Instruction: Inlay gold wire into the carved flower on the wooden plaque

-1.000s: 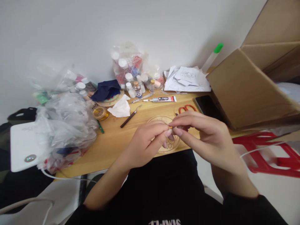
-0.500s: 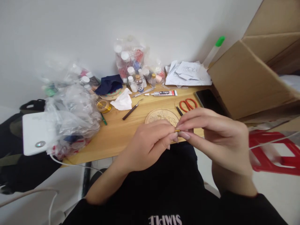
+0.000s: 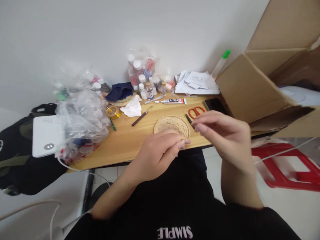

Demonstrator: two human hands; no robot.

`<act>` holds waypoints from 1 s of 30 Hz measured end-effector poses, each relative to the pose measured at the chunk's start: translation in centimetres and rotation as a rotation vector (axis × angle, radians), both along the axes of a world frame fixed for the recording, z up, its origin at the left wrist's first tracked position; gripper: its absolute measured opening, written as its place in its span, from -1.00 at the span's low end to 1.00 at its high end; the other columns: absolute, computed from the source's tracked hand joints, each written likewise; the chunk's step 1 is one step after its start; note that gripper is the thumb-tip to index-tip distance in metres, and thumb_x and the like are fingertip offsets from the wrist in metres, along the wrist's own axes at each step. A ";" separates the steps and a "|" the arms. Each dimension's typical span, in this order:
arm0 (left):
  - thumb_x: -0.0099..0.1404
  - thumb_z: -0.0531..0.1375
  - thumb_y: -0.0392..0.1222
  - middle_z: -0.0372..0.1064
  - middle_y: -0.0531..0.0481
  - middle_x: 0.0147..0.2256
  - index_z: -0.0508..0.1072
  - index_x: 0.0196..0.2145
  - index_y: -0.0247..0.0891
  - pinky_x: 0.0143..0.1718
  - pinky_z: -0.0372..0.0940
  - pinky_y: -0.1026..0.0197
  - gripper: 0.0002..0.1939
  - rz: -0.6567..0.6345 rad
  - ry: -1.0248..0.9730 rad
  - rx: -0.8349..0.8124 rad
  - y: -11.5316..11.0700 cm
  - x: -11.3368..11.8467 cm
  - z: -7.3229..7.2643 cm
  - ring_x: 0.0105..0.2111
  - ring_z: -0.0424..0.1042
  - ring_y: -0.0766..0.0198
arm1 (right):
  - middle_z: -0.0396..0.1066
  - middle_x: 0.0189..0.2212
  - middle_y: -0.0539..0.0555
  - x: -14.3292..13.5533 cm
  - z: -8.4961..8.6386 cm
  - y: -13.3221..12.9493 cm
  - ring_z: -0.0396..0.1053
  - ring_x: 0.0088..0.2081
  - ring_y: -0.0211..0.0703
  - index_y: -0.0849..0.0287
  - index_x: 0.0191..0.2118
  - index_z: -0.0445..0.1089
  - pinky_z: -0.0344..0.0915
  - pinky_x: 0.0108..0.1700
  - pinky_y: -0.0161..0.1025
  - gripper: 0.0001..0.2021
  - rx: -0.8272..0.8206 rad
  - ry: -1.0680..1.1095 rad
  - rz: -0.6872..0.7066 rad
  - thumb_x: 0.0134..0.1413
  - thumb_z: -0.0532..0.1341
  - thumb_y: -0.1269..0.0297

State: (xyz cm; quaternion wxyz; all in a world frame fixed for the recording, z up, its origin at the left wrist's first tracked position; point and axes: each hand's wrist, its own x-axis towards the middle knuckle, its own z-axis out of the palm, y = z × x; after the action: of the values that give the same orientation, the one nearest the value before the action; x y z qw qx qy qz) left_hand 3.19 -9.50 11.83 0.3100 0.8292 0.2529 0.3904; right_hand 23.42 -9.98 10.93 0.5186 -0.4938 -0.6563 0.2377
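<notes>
My left hand [image 3: 158, 155] is closed, pinching a tiny yellow piece [image 3: 184, 138] between thumb and forefinger, above the table's front edge. To its right hangs my right hand [image 3: 222, 136], apart from the left, its thumb and forefinger brought together; anything between them is too small to make out. Beyond the left hand lies a round wooden disc [image 3: 172, 124] with a line pattern, its near edge partly covered. Orange-handled scissors [image 3: 196, 112] and a black pointed tool [image 3: 189, 120] lie just behind the right hand.
A glue tube [image 3: 174, 101], a dark-handled hook [image 3: 140, 118], a white tissue [image 3: 132, 106] and a gold wire spool [image 3: 113, 112] lie on the table [image 3: 125, 140]. Bottles [image 3: 150, 90] and papers [image 3: 196, 82] stand behind. Plastic bags [image 3: 82, 116] crowd the left, a cardboard box [image 3: 250, 90] the right.
My hands have parted: the right moved away from the left and the yellow piece, which stays in my left fingers. The camera view has shifted slightly.
</notes>
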 end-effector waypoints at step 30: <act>0.45 0.05 -0.30 0.43 0.09 -0.46 0.52 -0.19 -0.20 -0.40 0.37 0.33 -0.77 0.027 -0.375 -0.036 13.1 1.3 5.8 -0.51 0.43 0.42 | 0.41 -0.44 -0.03 2.7 2.7 10.1 0.44 -0.44 -0.28 0.13 -0.04 0.38 0.38 -0.42 -0.35 -0.77 -0.190 0.119 0.062 0.19 0.25 0.26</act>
State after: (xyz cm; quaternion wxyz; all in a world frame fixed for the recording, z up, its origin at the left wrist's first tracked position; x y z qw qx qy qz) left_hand 4.52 3.62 17.60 0.3611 0.7328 0.2090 0.5375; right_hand 26.12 0.13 13.64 0.4999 -0.5051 -0.6139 0.3435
